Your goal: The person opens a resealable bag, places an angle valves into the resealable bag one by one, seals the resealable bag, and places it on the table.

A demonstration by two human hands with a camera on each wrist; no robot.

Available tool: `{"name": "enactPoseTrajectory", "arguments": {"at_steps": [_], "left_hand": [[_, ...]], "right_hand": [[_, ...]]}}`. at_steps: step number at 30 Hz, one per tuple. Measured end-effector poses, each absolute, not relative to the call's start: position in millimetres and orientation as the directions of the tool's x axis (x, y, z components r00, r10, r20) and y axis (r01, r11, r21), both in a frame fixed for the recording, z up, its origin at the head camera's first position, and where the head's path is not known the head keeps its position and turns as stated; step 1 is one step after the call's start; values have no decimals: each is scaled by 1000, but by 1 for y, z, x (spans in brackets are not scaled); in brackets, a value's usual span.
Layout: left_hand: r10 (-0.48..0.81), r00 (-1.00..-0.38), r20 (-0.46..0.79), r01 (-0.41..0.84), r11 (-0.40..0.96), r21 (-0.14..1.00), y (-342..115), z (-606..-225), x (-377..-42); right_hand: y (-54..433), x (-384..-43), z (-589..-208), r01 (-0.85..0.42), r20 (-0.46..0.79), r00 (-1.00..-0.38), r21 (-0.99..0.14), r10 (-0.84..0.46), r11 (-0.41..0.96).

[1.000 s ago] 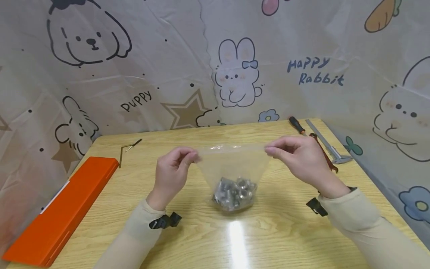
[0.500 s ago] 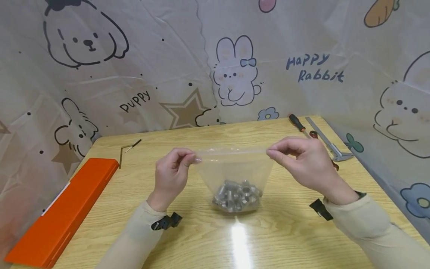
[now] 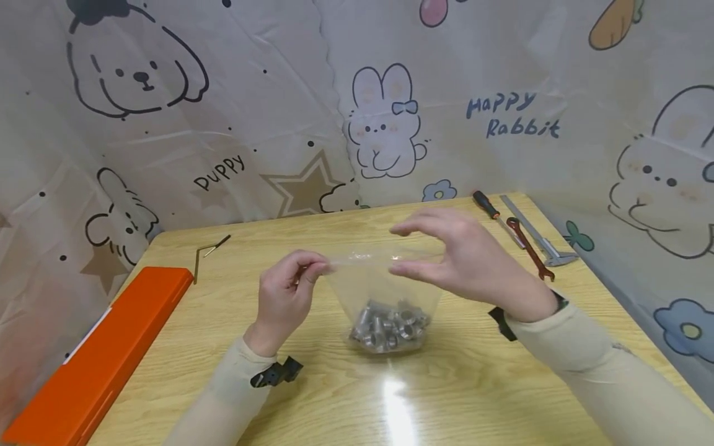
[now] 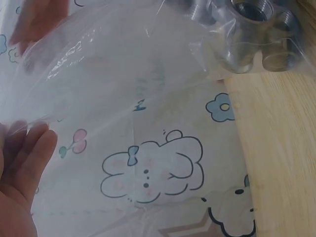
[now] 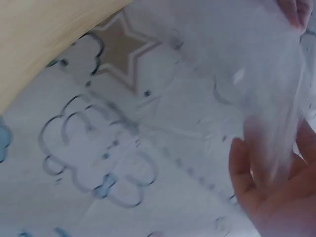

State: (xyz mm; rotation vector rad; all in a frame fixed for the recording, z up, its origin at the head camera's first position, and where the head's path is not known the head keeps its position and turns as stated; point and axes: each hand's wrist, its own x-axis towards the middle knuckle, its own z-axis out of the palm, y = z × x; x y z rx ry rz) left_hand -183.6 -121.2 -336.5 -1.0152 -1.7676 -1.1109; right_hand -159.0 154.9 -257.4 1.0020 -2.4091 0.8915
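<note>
A clear zip-lock bag (image 3: 354, 282) hangs low over the table, its bottom full of several shiny metal pipe fittings (image 3: 387, 328). My left hand (image 3: 286, 300) pinches the bag's top left corner between thumb and fingers. My right hand (image 3: 465, 257) is at the top right of the bag, thumb and fingers spread apart with the bag's edge between them. In the right wrist view, the clear film (image 5: 269, 143) passes loosely through the right hand (image 5: 276, 197). The fittings (image 4: 242, 34) show at the upper right of the left wrist view.
An orange case (image 3: 111, 353) lies along the table's left side, near a bent hex key (image 3: 198, 257). At the back right lie a screwdriver (image 3: 486, 204), a red-brown wrench (image 3: 530, 248) and a caliper (image 3: 535, 229). A printed curtain (image 3: 268, 111) hangs behind the table (image 3: 234, 396).
My right hand has let go of the bag's top right corner, spread its fingers and moved left along the rim. The left hand keeps its pinch in nearly the same spot.
</note>
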Motion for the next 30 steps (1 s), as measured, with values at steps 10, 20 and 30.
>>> {"name": "enactPoseTrajectory", "arguments": {"at_steps": [10,20,30], "left_hand": [[220,-374,901,912,262,314,-123,-339,-182],[313,-497,809,864,92,495,-122,-336,-180],[300,-385,872,920,203,336,-115,-336,-176]], "right_hand": [[95,-167,-252,-799,502,-598,-307,-625,517],[93,-168,-258,-816,502,-577,-327,-644,477],[96,-165,-259,-823,501,-568,-332,-653,461]]}}
